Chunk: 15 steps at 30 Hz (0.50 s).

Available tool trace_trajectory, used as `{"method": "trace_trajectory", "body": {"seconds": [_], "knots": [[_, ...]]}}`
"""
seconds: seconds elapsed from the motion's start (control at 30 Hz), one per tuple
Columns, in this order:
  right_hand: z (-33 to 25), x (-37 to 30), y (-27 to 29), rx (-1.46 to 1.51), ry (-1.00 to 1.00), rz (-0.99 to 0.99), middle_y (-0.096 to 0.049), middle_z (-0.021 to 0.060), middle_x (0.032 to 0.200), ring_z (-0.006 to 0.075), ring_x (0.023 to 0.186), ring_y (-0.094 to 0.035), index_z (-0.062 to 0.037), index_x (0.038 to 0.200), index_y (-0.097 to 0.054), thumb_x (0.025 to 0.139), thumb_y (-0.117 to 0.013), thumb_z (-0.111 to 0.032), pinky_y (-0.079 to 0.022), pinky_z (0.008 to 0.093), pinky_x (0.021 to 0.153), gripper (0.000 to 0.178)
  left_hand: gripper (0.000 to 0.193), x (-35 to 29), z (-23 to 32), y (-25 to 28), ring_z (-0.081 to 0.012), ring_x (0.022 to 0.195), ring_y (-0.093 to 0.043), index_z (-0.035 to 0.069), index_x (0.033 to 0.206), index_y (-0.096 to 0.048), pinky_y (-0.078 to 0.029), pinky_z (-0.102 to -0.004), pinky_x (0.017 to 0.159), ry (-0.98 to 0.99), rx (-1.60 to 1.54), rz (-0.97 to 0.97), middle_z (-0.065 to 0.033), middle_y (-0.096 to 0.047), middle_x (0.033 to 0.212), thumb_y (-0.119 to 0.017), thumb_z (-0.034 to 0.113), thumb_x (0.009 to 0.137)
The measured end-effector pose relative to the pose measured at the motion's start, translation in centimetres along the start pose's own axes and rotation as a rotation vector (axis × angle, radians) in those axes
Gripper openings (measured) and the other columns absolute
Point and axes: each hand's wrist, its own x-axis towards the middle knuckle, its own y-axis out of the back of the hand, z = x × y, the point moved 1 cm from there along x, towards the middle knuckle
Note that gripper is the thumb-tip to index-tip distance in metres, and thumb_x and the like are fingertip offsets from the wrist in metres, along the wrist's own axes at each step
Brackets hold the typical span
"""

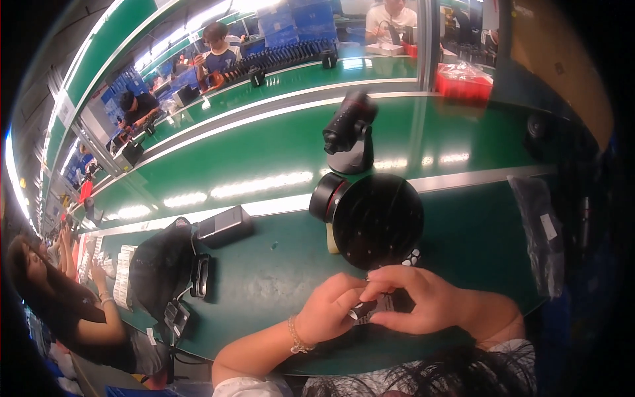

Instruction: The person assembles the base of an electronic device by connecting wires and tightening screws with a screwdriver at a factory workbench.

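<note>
My left hand (331, 308), with a bracelet at its wrist, and my right hand (418, 298) meet over the near edge of the green bench. Fingers of both are bent and pinched round a small dark piece with a pale edge (360, 309); its kind is not clear. Just beyond them stands a large round black disc (377, 221), its face toward me. A black cylinder with a red ring (329, 196) sits against the disc's left side. Small white spots on a dark piece (411, 257) show between the disc and my right fingers.
Behind the disc, a black device on a round stand (350, 142) rests on the green conveyor. A dark box (225, 226) and black bag (162, 258) lie left; a clear plastic bag (539, 235) lies right. A co-worker (86, 304) sits left. A red bin (463, 83) stands far right.
</note>
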Motion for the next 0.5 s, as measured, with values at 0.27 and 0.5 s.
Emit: {"method": "trace_trajectory", "body": {"seconds": [0.27, 0.5], "knots": [[0.4, -0.4, 0.2, 0.063, -0.157, -0.111, -0.061, 0.0092, 0.09, 0.024, 0.083, -0.06, -0.0078, 0.128, -0.035, 0.074, -0.066, -0.001, -0.049, 0.0322, 0.074, 0.063, 0.048, -0.8, -0.5, -0.8, -0.0307, 0.079, -0.054, 0.002, 0.101, -0.048, -0.047, -0.0356, 0.068, 0.119, -0.182, -0.043, -0.0122, -0.054, 0.089, -0.065, -0.009, 0.058], [0.2, -0.3, -0.5, -0.048, -0.06, -0.054, -0.061, 0.0082, 0.087, 0.0259, 0.079, -0.058, -0.0074, 0.125, -0.038, 0.07, -0.066, 0.003, -0.047, 0.0328, 0.071, 0.062, 0.044, -0.4, 0.0, -0.6, -0.0305, 0.076, -0.054, 0.003, 0.1, -0.049, -0.046, -0.0351, 0.066, 0.126, -0.144, -0.003, -0.0126, -0.053, 0.086, -0.067, -0.006, 0.061]]}}
